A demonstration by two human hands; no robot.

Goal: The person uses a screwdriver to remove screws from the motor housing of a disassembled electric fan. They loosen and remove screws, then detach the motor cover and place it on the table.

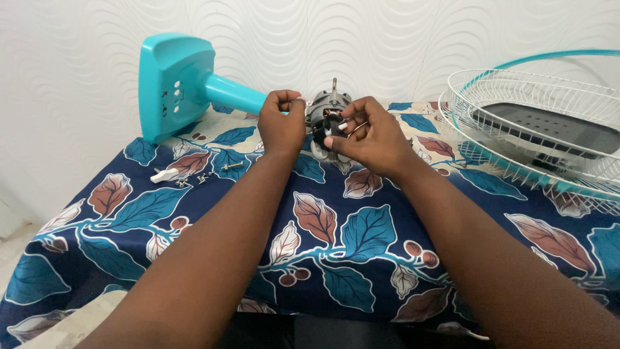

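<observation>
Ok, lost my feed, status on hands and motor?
Both hands, left and right, on the fan motor. Motor still on teal stand. Nothing blocking.

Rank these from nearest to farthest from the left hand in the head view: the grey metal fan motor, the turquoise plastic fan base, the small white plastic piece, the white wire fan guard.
From the left hand:
1. Grey metal fan motor, touching it on its right.
2. Turquoise plastic fan base, to the left, against the wall.
3. Small white plastic piece, lower left on the leaf-patterned cloth.
4. White wire fan guard, far right.
</observation>
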